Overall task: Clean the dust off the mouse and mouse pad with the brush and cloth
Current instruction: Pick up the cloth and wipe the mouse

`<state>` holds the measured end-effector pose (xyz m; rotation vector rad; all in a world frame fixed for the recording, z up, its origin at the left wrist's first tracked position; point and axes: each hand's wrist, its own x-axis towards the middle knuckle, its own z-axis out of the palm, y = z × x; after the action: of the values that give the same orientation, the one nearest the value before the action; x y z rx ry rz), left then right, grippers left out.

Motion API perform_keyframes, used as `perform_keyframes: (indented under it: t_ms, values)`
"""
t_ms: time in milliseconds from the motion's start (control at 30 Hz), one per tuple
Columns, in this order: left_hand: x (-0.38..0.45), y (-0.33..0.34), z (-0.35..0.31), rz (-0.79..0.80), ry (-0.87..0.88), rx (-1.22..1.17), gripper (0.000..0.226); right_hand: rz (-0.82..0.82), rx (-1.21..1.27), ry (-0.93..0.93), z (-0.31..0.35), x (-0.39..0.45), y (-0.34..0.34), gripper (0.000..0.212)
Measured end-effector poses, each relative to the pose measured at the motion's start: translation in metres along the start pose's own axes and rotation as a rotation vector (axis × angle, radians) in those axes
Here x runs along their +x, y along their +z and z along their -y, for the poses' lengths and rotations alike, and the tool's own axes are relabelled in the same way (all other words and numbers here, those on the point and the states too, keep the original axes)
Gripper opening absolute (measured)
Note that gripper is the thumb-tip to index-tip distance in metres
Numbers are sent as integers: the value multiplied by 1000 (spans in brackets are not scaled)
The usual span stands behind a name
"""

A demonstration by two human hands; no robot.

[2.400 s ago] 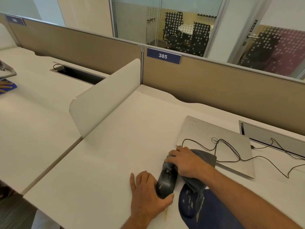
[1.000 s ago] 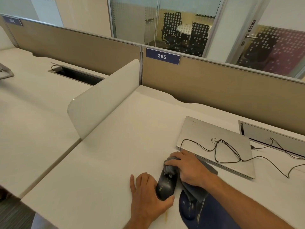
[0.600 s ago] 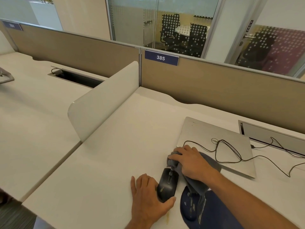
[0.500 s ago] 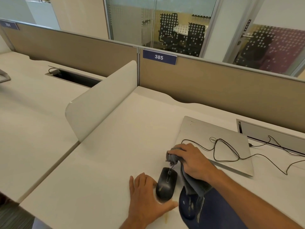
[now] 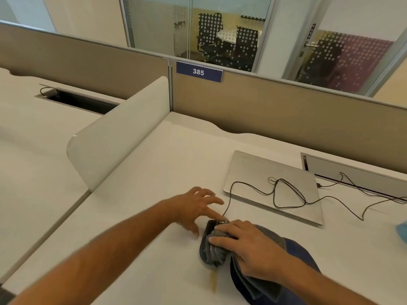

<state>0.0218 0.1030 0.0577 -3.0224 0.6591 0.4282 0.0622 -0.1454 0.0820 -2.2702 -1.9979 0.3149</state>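
Note:
My right hand (image 5: 248, 241) grips a grey cloth (image 5: 214, 252) and presses it down over the black mouse (image 5: 211, 223). Only the mouse's front edge shows, where its cable (image 5: 275, 194) leaves. The cloth trails back over the dark blue mouse pad (image 5: 301, 249) at the desk's near right. My left hand (image 5: 196, 205) hovers blurred just left of the mouse, fingers spread, holding nothing. A thin yellowish streak (image 5: 213, 281) lies on the desk in front of the cloth; I cannot tell whether it is the brush.
A shut silver laptop (image 5: 253, 172) lies behind the mouse with the cable looped on it, running to a cable slot (image 5: 352, 172) at the right. A white divider (image 5: 119, 133) bounds the desk's left. Something light blue (image 5: 402, 232) shows at the right edge.
My left hand has let go of the mouse's side and lifted forward, fingers spread. My right hand has drawn the cloth back over the mouse, covering most of it.

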Motion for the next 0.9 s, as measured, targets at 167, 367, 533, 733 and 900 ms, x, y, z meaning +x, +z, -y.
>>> perform_keyframes:
  t_ms: [167,367,533,733,900]
  values:
    - [24,-16,-2,65,126,174,59,32,-173,-40,18,13,15,66]
    - [26,-13,-1,52,134,142,53,23,-260,-33,33,10,37,62]
    - [30,-15,-1,66,156,152,57,160,-333,-149,44,1,43,65]
    - [31,-17,-3,64,164,171,56,192,-398,-311,43,-6,38,47]
    - [32,-14,-4,63,141,127,54,121,-80,-283,40,-5,29,53]
